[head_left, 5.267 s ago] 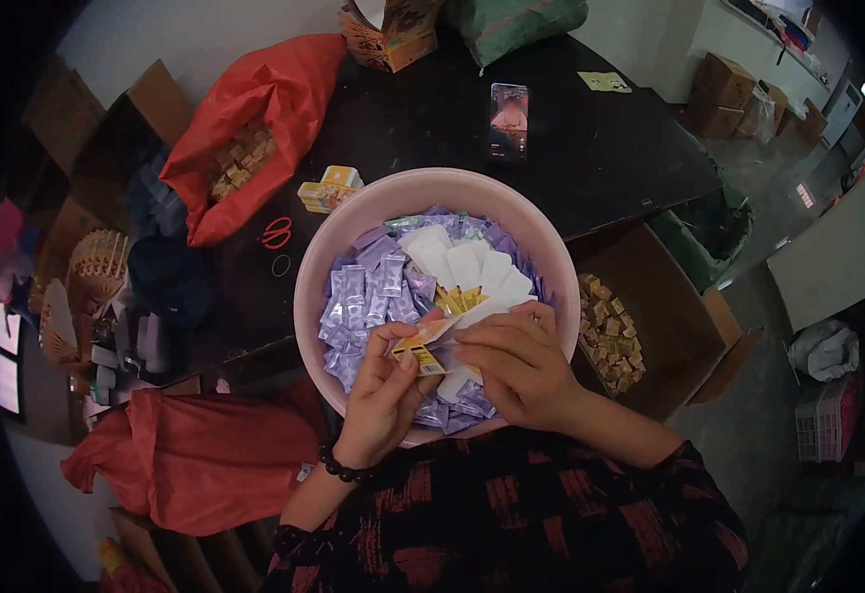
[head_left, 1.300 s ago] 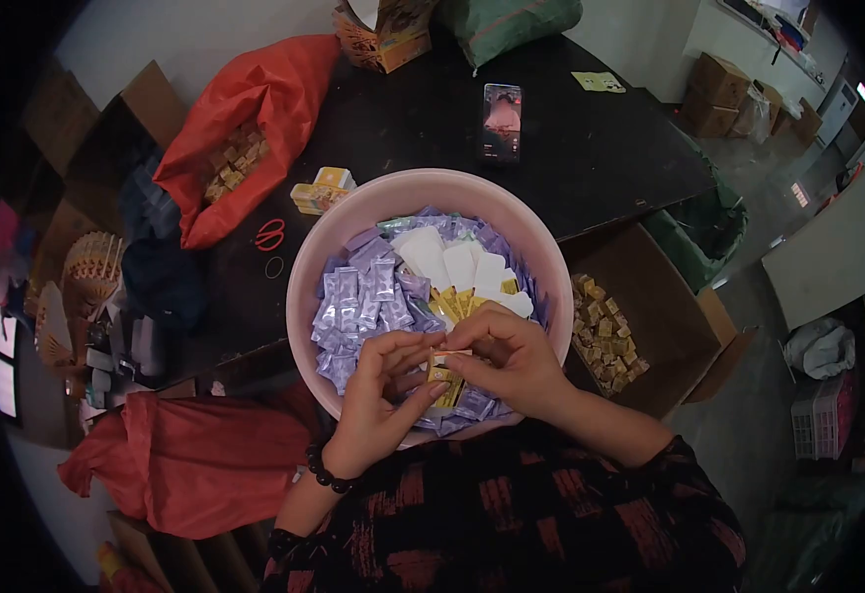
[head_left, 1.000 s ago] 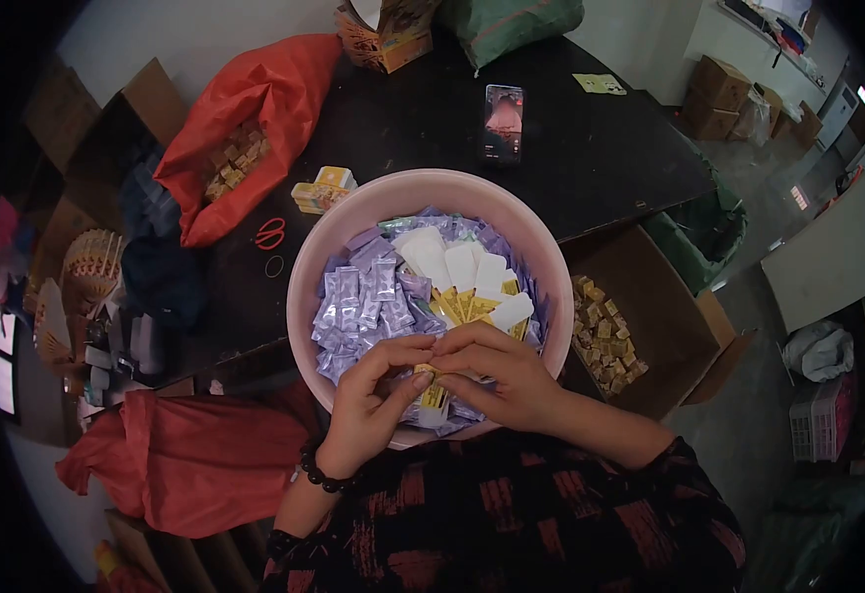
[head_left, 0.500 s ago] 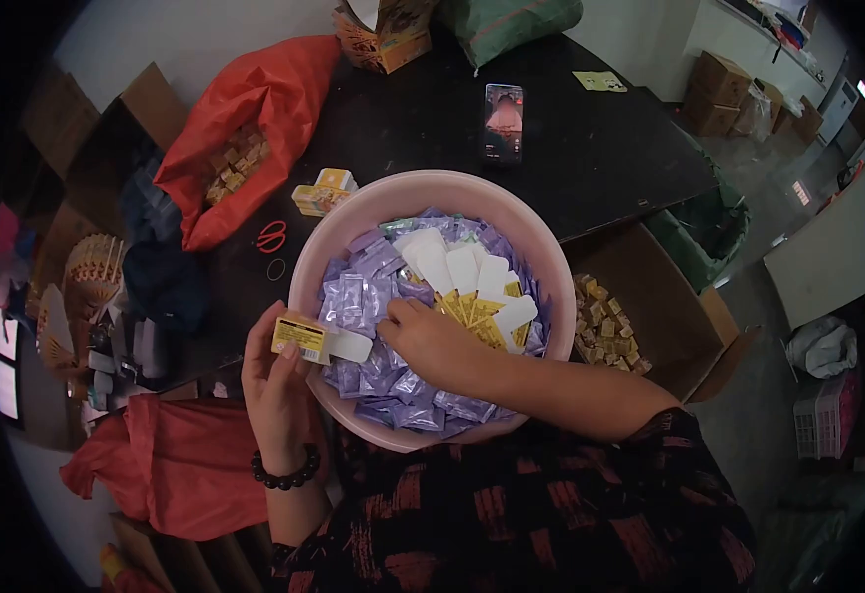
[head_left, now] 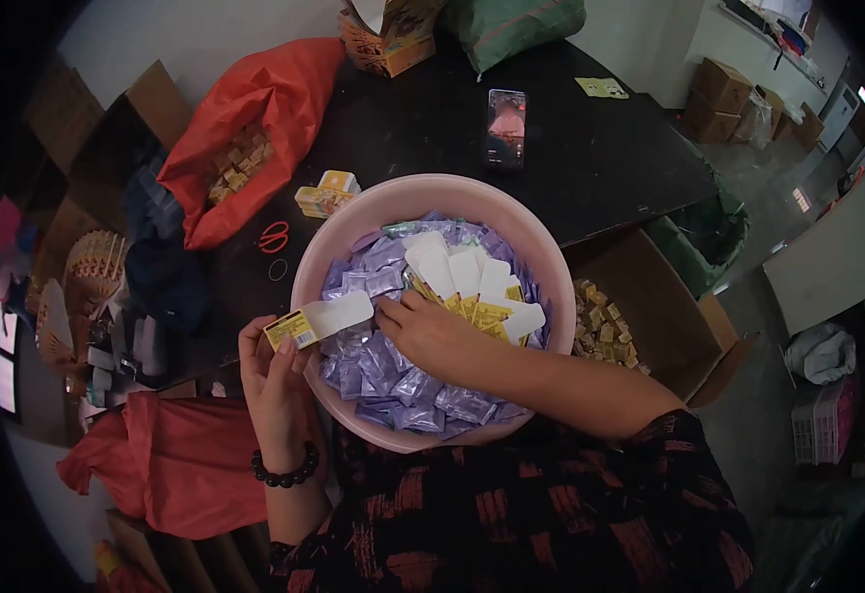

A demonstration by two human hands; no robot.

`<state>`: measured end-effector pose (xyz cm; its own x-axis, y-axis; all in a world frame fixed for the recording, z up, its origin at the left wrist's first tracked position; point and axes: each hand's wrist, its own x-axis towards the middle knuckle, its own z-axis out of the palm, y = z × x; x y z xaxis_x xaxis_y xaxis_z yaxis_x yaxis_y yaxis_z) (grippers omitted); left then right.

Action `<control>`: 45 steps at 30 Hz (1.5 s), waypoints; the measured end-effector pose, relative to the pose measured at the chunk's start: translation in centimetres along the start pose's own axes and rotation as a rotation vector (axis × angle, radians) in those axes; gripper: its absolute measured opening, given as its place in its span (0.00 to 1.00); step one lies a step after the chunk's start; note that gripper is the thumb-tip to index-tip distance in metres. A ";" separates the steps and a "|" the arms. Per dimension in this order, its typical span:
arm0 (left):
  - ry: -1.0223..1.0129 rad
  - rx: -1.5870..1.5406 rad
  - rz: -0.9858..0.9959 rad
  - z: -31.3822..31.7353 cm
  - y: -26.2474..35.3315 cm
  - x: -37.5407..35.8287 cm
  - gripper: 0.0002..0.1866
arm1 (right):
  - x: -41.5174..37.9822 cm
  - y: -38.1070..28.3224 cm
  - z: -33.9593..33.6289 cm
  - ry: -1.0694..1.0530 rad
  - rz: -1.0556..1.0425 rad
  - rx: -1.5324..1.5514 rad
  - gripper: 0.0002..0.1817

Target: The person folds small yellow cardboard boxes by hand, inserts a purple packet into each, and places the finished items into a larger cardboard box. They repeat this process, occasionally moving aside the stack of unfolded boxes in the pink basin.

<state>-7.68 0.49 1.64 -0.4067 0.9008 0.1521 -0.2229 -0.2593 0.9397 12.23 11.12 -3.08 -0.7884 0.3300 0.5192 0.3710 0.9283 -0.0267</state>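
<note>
My left hand (head_left: 272, 361) is closed on a small yellow carton (head_left: 291, 329) at the left rim of a pink basin (head_left: 311, 259). The carton's long white flap (head_left: 340, 314) stands out to the right, over the basin. My right hand (head_left: 423, 331) is inside the basin with its fingers curled together, its fingertips close to the flap's end. What those fingers hold, if anything, is hidden. Purple sachets (head_left: 418, 395) fill the basin. Several flat yellow cartons with white flaps (head_left: 467, 277) lie fanned out on the sachets, partly behind my right hand and forearm.
A phone (head_left: 506, 128) lies on the black table (head_left: 413, 128). Red scissors (head_left: 273, 237) and small boxes (head_left: 328, 194) are left of the basin. A red bag (head_left: 284, 119) and a cardboard box (head_left: 690, 326) hold many small yellow cartons. A green bag (head_left: 517, 30) sits behind.
The carton in my left hand has turned and tilted, and its white flap now shows longer and angled upward. My right hand has shifted only slightly in the basin.
</note>
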 end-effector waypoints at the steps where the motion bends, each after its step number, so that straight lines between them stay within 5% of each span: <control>1: -0.001 0.000 -0.014 0.1 0.1 0.0 0.16 | 0.1 0.1 -0.1 0.000 0.002 0.000 0.11; 3: -0.005 0.000 -0.024 0.1 0.0 0.1 0.16 | 0.6 0.5 -0.7 -0.219 -0.030 0.127 0.12; 7: 0.033 0.107 0.066 0.0 0.0 0.1 0.18 | 0.4 0.7 -2.6 -0.181 0.006 0.208 0.12; 9: 0.092 0.177 0.116 1.0 0.3 -0.3 0.20 | 0.4 0.4 -4.4 0.284 0.276 0.506 0.11; 12: -0.120 0.114 0.019 3.0 0.1 -1.4 0.26 | 0.0 -0.4 -7.1 0.396 0.341 0.678 0.10; 22: -0.403 0.018 -0.082 4.3 -2.1 -2.2 0.23 | -2.5 -0.8 -5.8 0.317 0.136 0.441 0.11; 31: -0.406 0.153 0.124 5.6 -2.8 -2.9 0.25 | -2.8 -1.0 -8.1 0.166 0.069 0.180 0.14; 34: -0.386 0.083 0.053 5.6 -3.0 -3.1 0.23 | -2.9 -1.0 -8.0 0.238 0.068 0.345 0.15; 36: -0.270 -0.068 -0.148 5.6 -3.0 -3.3 0.21 | -3.2 -1.8 -8.2 0.404 0.262 0.610 0.18; 42: -0.430 -0.674 -0.624 5.9 -3.7 -3.7 0.18 | -4.1 -2.4 -7.2 0.435 0.077 0.551 0.22; 45: -0.549 -0.647 -0.681 5.7 -3.3 -3.5 0.20 | -4.6 -2.9 -6.6 0.471 0.105 0.522 0.21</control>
<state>-0.45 0.19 -0.22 0.3948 0.9159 -0.0726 -0.7412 0.3642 0.5639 18.03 5.79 0.22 -0.4217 0.4227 0.8022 0.0567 0.8952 -0.4419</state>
